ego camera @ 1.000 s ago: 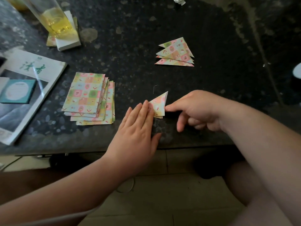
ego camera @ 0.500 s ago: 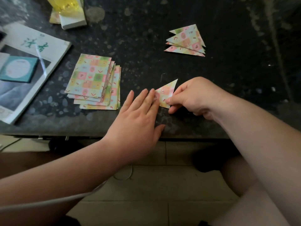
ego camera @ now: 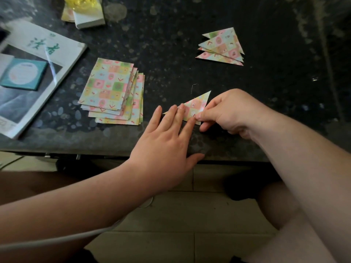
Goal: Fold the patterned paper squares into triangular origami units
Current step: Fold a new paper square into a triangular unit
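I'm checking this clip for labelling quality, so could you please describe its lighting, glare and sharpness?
Head view: dim light, the dark table swallows detail. Head view: a glare streak crosses the magazine cover. Head view: the folded triangle between the left hand and right hand is sharp; the table's edge bows from wide-angle distortion.

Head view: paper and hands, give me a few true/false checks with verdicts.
1. The left hand presses the folded triangle with straight fingers. True.
2. The right hand pinches that triangle's near edge. True.
3. The stack of squares lies right of the folded triangle. False: it lies to its left.
4. The pile of finished triangles touches the right hand. False: it lies apart, farther back on the table.
5. A booklet lies at the table's left end. True.
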A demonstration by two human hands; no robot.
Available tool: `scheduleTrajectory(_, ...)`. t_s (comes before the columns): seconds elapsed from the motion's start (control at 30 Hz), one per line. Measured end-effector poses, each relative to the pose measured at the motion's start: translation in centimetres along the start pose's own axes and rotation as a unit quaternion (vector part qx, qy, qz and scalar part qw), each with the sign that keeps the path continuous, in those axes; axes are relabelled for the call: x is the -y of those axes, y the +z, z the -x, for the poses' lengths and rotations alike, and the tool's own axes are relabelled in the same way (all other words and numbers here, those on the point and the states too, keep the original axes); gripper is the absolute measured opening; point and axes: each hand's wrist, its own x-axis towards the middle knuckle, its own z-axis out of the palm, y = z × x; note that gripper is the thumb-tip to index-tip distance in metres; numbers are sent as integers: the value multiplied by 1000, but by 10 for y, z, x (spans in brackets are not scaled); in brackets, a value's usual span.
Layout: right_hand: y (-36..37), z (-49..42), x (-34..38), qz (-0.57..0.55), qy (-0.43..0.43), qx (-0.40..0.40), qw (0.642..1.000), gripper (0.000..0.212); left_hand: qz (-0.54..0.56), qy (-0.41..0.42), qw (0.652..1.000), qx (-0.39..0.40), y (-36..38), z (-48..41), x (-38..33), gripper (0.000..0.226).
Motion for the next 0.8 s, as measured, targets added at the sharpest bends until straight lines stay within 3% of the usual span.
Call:
scheduleTrajectory(0.5, 1, 2, 3, 29, 3, -5, 1000, 15, 5, -11, 1000, 4, -4, -2, -4, 94)
scheduleTrajectory(0.8, -1, 2, 2, 117, -12, -24, 993, 31, 23, 31, 999, -27, 1, -13, -4, 103)
